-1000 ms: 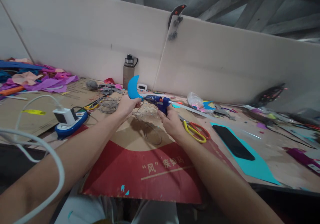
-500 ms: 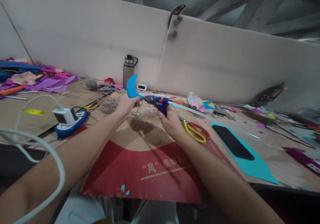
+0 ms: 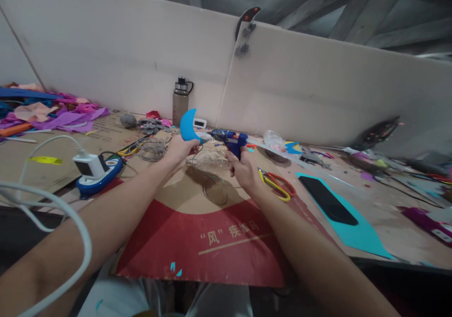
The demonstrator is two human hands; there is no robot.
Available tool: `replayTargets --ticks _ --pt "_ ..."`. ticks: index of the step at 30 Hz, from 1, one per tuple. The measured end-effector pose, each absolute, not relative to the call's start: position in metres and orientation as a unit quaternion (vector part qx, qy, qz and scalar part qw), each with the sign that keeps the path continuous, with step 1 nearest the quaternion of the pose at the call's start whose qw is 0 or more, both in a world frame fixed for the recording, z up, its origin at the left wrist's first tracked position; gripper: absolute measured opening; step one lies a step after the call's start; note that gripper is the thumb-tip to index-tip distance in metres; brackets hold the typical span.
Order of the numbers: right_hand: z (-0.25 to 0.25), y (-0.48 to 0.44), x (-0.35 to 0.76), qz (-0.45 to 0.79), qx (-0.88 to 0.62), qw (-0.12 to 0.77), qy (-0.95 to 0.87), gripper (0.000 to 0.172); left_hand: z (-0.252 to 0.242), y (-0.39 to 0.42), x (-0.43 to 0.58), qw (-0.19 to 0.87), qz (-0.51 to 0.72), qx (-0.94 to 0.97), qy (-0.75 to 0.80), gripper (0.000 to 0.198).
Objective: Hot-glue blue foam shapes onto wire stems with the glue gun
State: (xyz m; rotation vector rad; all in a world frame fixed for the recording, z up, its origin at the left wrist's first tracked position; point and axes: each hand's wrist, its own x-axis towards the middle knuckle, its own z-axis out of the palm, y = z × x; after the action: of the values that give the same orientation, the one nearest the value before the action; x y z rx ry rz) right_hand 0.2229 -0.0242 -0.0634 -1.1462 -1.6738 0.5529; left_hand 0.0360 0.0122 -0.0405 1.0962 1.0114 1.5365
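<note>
A blue crescent-shaped cutout (image 3: 188,126) stands upright, its lower end pinched in my left hand (image 3: 181,149). My right hand (image 3: 243,167) is wrapped round the grip of a dark blue hot glue gun (image 3: 231,139). The gun's nozzle points left at the crescent, with a small gap between them. A long clear glue stick (image 3: 263,145) sticks out of the back of the gun. Beneath both hands lies a red and tan cardboard sheet (image 3: 226,241) with printed characters. A thin wire loop (image 3: 215,194) hangs below my left hand.
Yellow and orange-handled scissors (image 3: 278,185) lie right of my right hand. A black phone (image 3: 328,199) rests on a turquoise sheet (image 3: 367,237). At left are a blue power strip (image 3: 100,178) with a white charger and a white cable (image 3: 83,232). A bottle (image 3: 181,102) stands behind.
My right hand has drawn the glue gun to the right, so its nozzle has come away from the crescent. My left hand still holds the crescent, slightly lower.
</note>
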Motion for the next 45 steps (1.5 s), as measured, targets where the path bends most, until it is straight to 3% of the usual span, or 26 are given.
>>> replayTargets --ticks 3,7,14,17,19,21,23,25,27,30,33,35,37,39,42,45 --pt "-0.061 -0.018 0.226 0.371 -0.449 0.565 -0.585 0.023 -0.038 0.011 0.036 0.493 0.63 0.437 0.411 0.015" --pt "-0.065 0.0 0.232 0.421 -0.508 0.523 -0.54 0.018 -0.036 0.01 0.036 0.507 0.63 0.438 0.392 0.013" --pt "-0.066 0.009 0.239 0.169 -0.682 0.29 -0.65 0.025 -0.032 0.005 0.039 0.515 0.623 0.45 0.38 0.015" --pt "-0.059 -0.004 0.234 0.038 -0.661 0.306 -0.684 0.022 -0.03 0.003 0.04 0.515 0.622 0.448 0.383 0.014" --pt "-0.055 -0.012 0.223 0.018 -0.6 0.384 -0.702 0.017 -0.03 0.003 0.041 0.515 0.618 0.46 0.375 0.013" --pt "-0.052 -0.016 0.208 0.129 -0.518 0.481 -0.695 0.016 -0.031 0.002 0.041 0.512 0.616 0.474 0.366 0.013" --pt "-0.051 -0.016 0.191 0.337 -0.442 0.54 -0.632 0.03 -0.033 0.002 0.041 0.503 0.618 0.482 0.363 0.014" --pt "-0.05 -0.014 0.177 0.512 -0.377 0.53 -0.561 0.038 -0.034 0.003 0.04 0.492 0.622 0.488 0.365 0.015" --pt "-0.05 -0.014 0.17 0.596 -0.355 0.506 -0.513 0.04 -0.034 0.004 0.039 0.478 0.627 0.489 0.372 0.015" --pt "-0.05 -0.014 0.17 0.579 -0.395 0.488 -0.52 0.027 -0.034 0.004 0.038 0.46 0.631 0.486 0.393 0.014" --pt "-0.05 -0.014 0.178 0.421 -0.446 0.493 -0.617 0.006 -0.032 0.003 0.038 0.452 0.626 0.483 0.413 0.013" --pt "-0.052 -0.011 0.183 0.287 -0.459 0.492 -0.681 0.005 -0.031 0.001 0.039 0.448 0.619 0.487 0.422 0.013" --pt "-0.054 -0.009 0.185 0.23 -0.458 0.495 -0.702 0.007 -0.031 0.0 0.04 0.448 0.617 0.49 0.423 0.013" --pt "-0.056 -0.007 0.183 0.278 -0.443 0.52 -0.675 0.019 -0.031 -0.001 0.042 0.453 0.62 0.49 0.413 0.013" --pt "-0.057 -0.008 0.176 0.443 -0.385 0.556 -0.588 0.039 -0.033 -0.001 0.044 0.465 0.621 0.492 0.395 0.013" --pt "-0.056 -0.012 0.17 0.569 -0.339 0.54 -0.52 0.044 -0.035 0.001 0.044 0.466 0.625 0.495 0.384 0.016"
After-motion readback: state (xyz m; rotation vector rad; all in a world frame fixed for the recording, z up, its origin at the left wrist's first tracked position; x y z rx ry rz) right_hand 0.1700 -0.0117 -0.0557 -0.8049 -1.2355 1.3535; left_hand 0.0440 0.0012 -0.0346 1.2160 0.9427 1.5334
